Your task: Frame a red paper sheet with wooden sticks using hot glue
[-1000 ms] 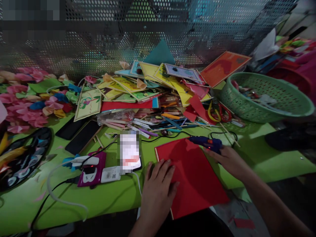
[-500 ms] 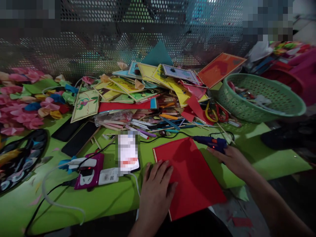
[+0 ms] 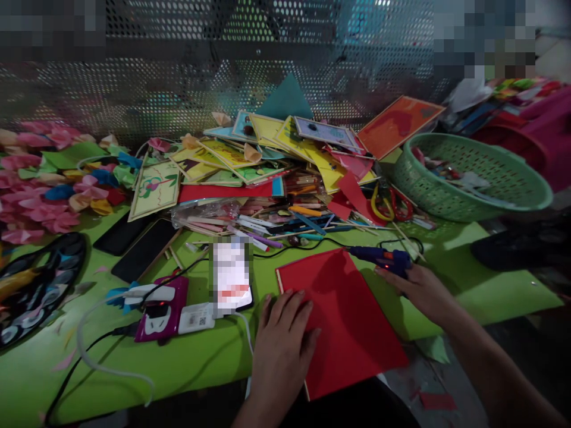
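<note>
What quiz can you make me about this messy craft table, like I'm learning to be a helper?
1. What does the right hand hold?
2. True or false: the left hand touches the red sheet.
3. Pick one: the basket with little holes is A) blue, B) green, C) yellow.

Key: 1. A glue gun. 2. True: its fingers lie on it. 3. B.

No word can be read, though small print (image 3: 193, 321) and a square code (image 3: 203, 321) are borne by the white adapter (image 3: 195, 318), letter-like marks too small to be deciphered are carried by a yellow card (image 3: 229, 153) and a lilac card (image 3: 328, 132), and the phone screen (image 3: 231, 273) is masked by blocks.
</note>
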{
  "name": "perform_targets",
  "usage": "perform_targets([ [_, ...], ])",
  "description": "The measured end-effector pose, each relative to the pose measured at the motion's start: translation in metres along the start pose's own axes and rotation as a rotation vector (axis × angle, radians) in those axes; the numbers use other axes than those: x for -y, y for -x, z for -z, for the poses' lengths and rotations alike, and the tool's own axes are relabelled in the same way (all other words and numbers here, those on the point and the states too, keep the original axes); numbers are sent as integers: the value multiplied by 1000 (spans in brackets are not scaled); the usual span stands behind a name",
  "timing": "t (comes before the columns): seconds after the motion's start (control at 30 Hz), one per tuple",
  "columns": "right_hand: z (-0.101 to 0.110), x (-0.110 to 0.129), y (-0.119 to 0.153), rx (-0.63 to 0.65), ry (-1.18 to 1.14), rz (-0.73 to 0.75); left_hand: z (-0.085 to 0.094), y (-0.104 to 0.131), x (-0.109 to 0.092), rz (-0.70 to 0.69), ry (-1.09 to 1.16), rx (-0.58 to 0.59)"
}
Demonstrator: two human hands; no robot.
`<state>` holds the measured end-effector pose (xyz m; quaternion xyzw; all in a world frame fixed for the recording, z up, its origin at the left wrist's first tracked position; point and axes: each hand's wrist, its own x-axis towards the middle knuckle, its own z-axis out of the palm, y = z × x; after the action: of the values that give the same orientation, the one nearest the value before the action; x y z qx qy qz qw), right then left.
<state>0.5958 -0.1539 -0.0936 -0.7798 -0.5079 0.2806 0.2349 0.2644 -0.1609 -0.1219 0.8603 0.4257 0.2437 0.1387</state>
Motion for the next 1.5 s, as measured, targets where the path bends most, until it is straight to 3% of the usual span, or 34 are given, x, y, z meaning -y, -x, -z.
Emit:
perform_targets([
  [0.3,-1,9,0,-1,49,48,-1,1,-1,14,30,-30],
  [0.57,-1,-9,-1,-24,16,13,-2,1,0,15,36,-36],
  [0.9,-3,6,-1,-12,43,48,0,1,0,6,20,-65],
  [1.5,-3,2,0,-25,-61,34,-2,1,0,18,29,-57],
])
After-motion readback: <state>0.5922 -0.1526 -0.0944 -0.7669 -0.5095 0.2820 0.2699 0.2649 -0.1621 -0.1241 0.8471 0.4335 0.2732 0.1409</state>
